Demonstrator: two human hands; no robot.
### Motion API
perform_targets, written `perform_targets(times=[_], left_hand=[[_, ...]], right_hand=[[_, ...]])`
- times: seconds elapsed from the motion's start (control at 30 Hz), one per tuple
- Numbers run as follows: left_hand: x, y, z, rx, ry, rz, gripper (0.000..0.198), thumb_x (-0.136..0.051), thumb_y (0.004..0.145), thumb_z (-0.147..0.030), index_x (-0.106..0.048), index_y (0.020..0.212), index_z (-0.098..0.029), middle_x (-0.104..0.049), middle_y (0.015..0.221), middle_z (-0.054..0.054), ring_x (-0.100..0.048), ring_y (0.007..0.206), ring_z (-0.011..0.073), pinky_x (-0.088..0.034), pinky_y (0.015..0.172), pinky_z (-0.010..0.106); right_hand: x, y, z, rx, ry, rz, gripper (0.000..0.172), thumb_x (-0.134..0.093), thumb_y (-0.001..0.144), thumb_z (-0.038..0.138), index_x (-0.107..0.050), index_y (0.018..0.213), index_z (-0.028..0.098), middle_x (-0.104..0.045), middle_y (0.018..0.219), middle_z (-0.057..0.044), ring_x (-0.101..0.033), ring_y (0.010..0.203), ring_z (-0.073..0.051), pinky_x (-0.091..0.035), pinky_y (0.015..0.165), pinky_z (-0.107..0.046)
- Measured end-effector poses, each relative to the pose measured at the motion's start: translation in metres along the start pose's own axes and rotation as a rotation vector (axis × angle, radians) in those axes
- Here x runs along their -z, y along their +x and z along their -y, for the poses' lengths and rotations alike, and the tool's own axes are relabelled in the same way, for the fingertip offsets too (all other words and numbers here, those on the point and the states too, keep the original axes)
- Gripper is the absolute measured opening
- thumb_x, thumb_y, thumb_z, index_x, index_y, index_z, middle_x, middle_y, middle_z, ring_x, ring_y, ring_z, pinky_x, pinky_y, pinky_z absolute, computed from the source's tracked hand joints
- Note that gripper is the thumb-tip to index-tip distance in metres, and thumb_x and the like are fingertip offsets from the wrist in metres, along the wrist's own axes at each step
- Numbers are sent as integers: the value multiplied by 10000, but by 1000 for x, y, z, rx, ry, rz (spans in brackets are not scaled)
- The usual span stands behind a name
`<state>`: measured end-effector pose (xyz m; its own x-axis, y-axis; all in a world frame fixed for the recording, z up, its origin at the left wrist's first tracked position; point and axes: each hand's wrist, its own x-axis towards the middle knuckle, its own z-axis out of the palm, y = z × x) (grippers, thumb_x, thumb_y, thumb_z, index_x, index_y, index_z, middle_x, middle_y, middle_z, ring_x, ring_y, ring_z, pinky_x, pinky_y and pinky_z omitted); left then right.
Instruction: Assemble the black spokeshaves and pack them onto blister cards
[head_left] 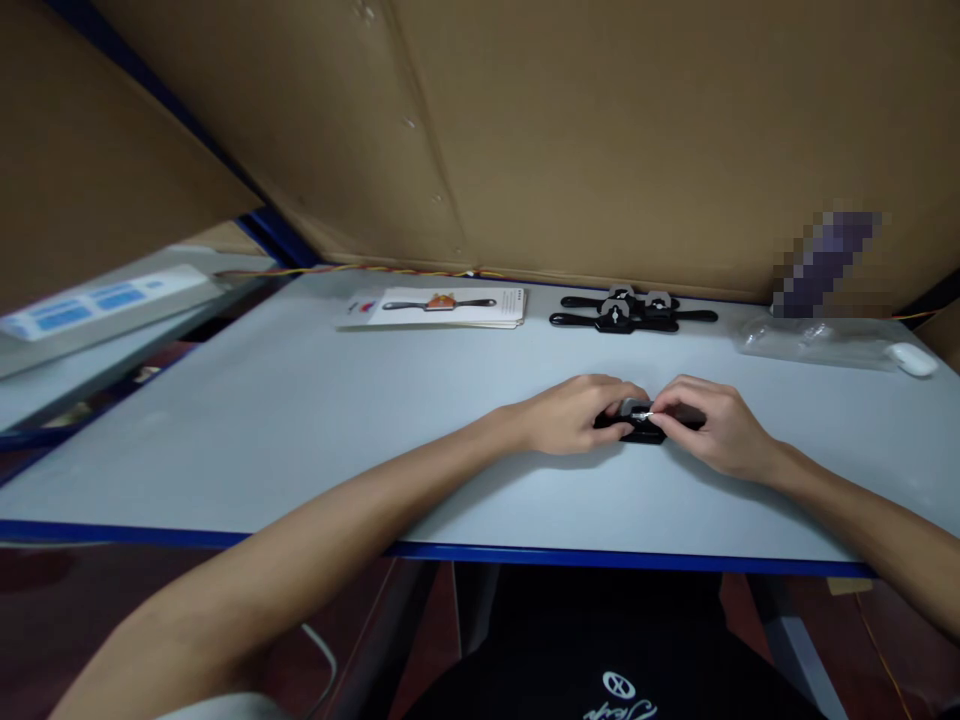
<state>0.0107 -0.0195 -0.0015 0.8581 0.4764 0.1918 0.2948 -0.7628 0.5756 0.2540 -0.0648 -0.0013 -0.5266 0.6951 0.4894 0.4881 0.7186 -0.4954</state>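
Observation:
A black spokeshave [643, 437] with a grey metal plate lies on the pale table in front of me. Wrapped around its left handle and body, my left hand [577, 415] is closed and steadies it. At the middle of the tool, the thumb and forefinger of my right hand [716, 425] pinch a small silver screw-like part [642, 415]. Fingers hide both handles almost fully. Several more black spokeshaves [615, 320] rest in a group near the back of the table.
A stack of printed cards [450, 308] picturing the tool lies at the back left. Clear plastic bags [817, 343] and a white rounded object [913, 360] are at the back right. Cardboard walls the rear; a white-and-blue box [112, 300] sits on a neighbouring surface.

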Motion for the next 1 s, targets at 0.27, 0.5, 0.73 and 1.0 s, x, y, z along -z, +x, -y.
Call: perform_targets(times=[0.27, 0.5, 0.73, 1.0], left_hand=[[-1, 0, 2, 9, -5, -3, 393, -537, 950, -325, -653, 1287, -158, -649, 861, 34, -572, 738, 166, -475, 737, 304], [-1, 0, 2, 7, 0, 0, 394, -531, 955, -318, -655, 1283, -140, -647, 864, 39, -564, 737, 167, -470, 751, 314], [-2, -1, 2, 0, 7, -1, 370, -524, 963, -321, -656, 1267, -156, -646, 862, 38, -573, 745, 170, -476, 745, 311], [-2, -1, 3, 0, 13, 1, 397, -529, 963, -330, -642, 1299, -152, -654, 865, 39, -586, 760, 179, -481, 764, 322]], right_hand=[[0, 0, 2, 24, 3, -42, 76, -640, 950, 184, -679, 890, 210, -724, 829, -17, -661, 712, -148, -548, 687, -309], [0, 0, 3, -9, -23, -42, 84, -656, 952, 207, -712, 889, 208, -755, 810, -25, -690, 709, -160, -563, 702, -327], [1, 0, 4, 3, -35, -38, 117, -647, 906, 165, -748, 885, 221, -778, 818, -35, -711, 723, -179, -578, 692, -340], [4, 0, 0, 74, -110, -52, 89, -643, 918, 159, -708, 904, 217, -762, 802, -20, -697, 695, -174, -559, 688, -334]])
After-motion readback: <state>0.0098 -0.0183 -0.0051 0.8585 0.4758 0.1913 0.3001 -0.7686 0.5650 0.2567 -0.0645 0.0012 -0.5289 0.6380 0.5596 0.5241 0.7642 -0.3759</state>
